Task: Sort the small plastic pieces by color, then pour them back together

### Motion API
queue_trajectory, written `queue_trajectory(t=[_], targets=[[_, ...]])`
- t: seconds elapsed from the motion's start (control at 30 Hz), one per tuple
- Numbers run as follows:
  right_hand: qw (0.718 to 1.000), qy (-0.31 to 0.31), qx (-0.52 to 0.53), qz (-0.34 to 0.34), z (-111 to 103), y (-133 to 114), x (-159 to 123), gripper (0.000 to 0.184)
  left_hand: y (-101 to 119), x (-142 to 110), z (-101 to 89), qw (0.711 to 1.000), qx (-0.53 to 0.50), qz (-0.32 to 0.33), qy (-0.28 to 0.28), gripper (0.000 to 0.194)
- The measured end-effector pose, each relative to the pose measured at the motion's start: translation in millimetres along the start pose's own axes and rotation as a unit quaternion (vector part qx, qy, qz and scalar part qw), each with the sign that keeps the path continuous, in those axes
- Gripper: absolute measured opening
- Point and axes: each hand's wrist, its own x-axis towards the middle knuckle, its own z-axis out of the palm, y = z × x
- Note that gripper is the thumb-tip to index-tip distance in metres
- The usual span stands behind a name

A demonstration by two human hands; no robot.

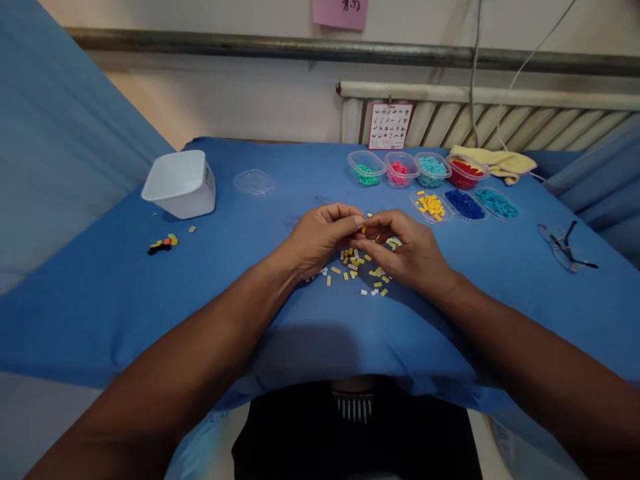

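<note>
My left hand (pixel 323 239) and my right hand (pixel 407 247) meet over the middle of the table, their fingertips pinched together. Between them shows a small yellow building brick (pixel 363 229), mostly covered by the fingers. Beneath and around my hands lie several loose bricks, pale yellow, deeper yellow and pinkish, such as a pale yellow brick (pixel 329 281) near my left wrist. A few white bricks (pixel 363 292) sit closest to the front of this scatter.
Back right stand clear tubs of green (pixel 367 175), pink (pixel 399 173), light blue (pixel 433 168) and red bricks (pixel 466 175), with shallow lids of bricks before them. Eyeglasses (pixel 565 250) lie right. At left are a white bin (pixel 181 187), a lid (pixel 255 182) and a black-yellow brick cluster (pixel 163 245).
</note>
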Motion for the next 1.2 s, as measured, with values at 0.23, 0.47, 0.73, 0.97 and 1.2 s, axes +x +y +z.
queue_trajectory(t=[0.23, 0.47, 0.73, 0.97, 1.2], targets=[[0.997, 0.028, -0.067, -0.016, -5, 6, 7, 0.007, -11, 3, -1.2, 0.997, 0.063, 0.039, -0.002, 0.045], [0.965, 0.048, -0.240, 0.088, -54, 95, 14, 0.014, -11, 11, -9.8, 0.975, 0.195, 0.079, 0.068, 0.029], [0.941, 0.107, -0.263, 0.182, -85, 153, 20, 0.027, 3, 12, -27.9, 0.952, 0.272, 0.120, 0.077, 0.029], [0.974, 0.068, -0.202, 0.078, -55, 102, 15, 0.018, 1, 6, -43.0, 0.881, 0.449, 0.135, -0.059, 0.021], [0.983, -0.121, -0.118, -0.067, -3, 53, 11, 0.019, 4, -4, -31.5, 0.734, 0.639, 0.165, -0.160, 0.025]])
